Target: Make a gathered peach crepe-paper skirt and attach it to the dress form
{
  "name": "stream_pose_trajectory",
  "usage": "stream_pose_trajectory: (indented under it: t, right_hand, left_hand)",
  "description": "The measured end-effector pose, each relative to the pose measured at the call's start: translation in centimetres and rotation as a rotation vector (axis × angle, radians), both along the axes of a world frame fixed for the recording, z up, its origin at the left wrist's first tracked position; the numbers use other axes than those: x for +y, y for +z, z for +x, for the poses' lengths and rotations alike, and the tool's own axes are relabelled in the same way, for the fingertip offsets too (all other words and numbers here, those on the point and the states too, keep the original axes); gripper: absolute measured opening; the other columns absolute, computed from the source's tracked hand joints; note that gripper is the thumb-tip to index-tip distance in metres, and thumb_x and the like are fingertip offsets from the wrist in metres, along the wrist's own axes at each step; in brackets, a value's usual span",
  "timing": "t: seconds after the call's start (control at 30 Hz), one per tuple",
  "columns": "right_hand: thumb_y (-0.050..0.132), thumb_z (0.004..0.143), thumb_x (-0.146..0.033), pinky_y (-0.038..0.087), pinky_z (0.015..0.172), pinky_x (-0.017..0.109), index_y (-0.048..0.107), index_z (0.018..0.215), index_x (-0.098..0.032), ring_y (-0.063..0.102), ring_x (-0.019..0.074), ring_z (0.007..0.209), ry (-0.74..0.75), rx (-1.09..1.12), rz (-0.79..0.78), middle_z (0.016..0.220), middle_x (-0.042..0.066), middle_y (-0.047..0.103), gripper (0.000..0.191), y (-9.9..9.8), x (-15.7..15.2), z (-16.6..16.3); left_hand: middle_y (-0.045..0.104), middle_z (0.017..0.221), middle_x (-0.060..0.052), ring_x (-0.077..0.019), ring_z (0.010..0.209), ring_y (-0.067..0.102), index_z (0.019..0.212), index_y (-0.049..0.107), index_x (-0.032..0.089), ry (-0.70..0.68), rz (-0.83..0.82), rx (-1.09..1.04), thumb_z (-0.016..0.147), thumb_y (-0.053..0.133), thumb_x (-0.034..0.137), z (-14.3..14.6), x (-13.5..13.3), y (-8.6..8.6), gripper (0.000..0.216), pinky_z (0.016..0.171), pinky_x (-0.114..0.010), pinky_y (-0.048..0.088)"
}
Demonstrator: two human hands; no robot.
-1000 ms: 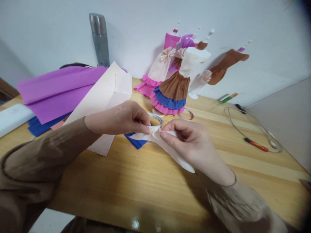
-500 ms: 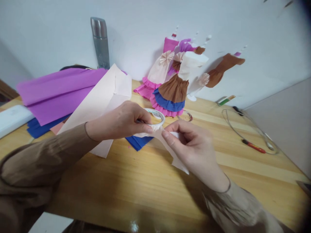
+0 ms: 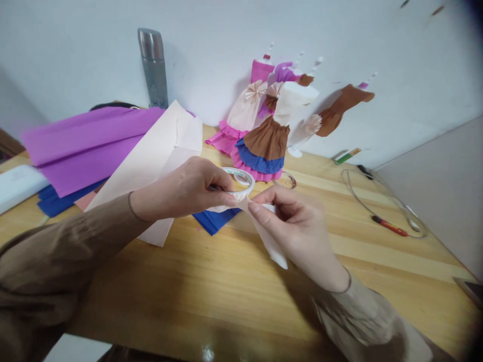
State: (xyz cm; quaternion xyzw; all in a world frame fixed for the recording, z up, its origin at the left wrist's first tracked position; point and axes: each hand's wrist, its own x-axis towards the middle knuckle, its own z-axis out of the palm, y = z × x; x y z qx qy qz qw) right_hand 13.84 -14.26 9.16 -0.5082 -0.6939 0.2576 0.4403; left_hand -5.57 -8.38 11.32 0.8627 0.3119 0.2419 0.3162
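My left hand (image 3: 192, 188) pinches a tape roll (image 3: 247, 182) above the middle of the table, thumb below and fingers over its ring. A pale cream crepe paper strip (image 3: 269, 246) runs along the roll's lower edge, where it lies in small gathers, and its loose end hangs down. My right hand (image 3: 294, 221) pinches this strip between thumb and forefinger just right of the roll. A white piece shows behind those right fingers; I cannot make out what it is. Folded blue paper (image 3: 215, 221) lies on the table below the roll.
Miniature paper dresses (image 3: 266, 138) on stands line the wall. Purple paper (image 3: 94, 146) and cream paper (image 3: 147, 156) lie left, near a grey flask (image 3: 154, 70). At right are a red-handled tool (image 3: 389, 226) with a grey cable and a green cutter (image 3: 347, 156).
The view has shifted slightly. Both hands keep their pinch at the roll; the hanging end of the cream strip has swung and turned a little.
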Motion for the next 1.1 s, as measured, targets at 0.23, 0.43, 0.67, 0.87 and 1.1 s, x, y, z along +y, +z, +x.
stream_pose_trajectory:
  t: [0.23,0.43,0.67,0.87,1.1]
  right_hand:
    - [0.064,0.077,-0.030,0.033,0.049,0.023,0.061,0.068,-0.017,0.044,0.0096,0.053,-0.039,0.127,-0.109,0.061,-0.001,0.057,0.016,-0.49,0.78,0.39]
    - [0.065,0.076,-0.030,0.034,0.049,0.023,0.060,0.065,-0.017,0.044,0.0095,0.052,-0.021,0.095,-0.103,0.060,-0.001,0.057,0.017,-0.56,0.86,0.42]
    - [0.065,0.077,-0.028,0.042,0.054,0.026,0.066,0.071,-0.018,0.054,0.0130,0.058,-0.031,0.037,-0.049,0.066,0.002,0.066,0.012,-0.28,0.39,0.19]
    - [0.065,0.077,-0.027,0.044,0.054,0.026,0.067,0.071,-0.018,0.056,0.0134,0.057,-0.027,0.025,-0.034,0.066,0.002,0.068,0.011,-0.63,0.23,0.19]
    - [0.065,0.077,-0.030,0.040,0.052,0.025,0.066,0.068,-0.018,0.052,0.0118,0.055,-0.048,0.078,-0.068,0.062,0.001,0.064,0.015,-0.54,0.59,0.23]
  left_hand:
    - [0.042,0.051,0.005,-0.0051,0.050,0.031,0.061,0.065,0.011,0.013,-0.020,0.032,0.078,0.059,0.021,-0.06,-0.06,0.03,0.021,0.046,-0.021,0.023]
    - [0.043,0.050,0.005,-0.0048,0.049,0.032,0.060,0.065,0.011,-0.001,0.002,0.032,0.078,0.059,0.021,-0.01,0.02,0.10,0.021,0.046,-0.021,0.023]
    - [0.042,0.050,0.005,-0.0050,0.050,0.031,0.061,0.066,0.011,0.026,0.019,0.028,0.078,0.060,0.024,-0.09,0.20,-0.30,0.022,0.046,-0.021,0.022]
    - [0.043,0.050,0.005,-0.0052,0.050,0.032,0.062,0.067,0.011,0.042,0.029,0.031,0.077,0.060,0.023,-0.04,0.18,-0.52,0.021,0.046,-0.021,0.022]
    - [0.044,0.050,0.005,-0.0049,0.050,0.032,0.062,0.067,0.012,0.014,0.035,0.027,0.078,0.060,0.023,-0.02,0.02,-0.16,0.021,0.046,-0.021,0.023]
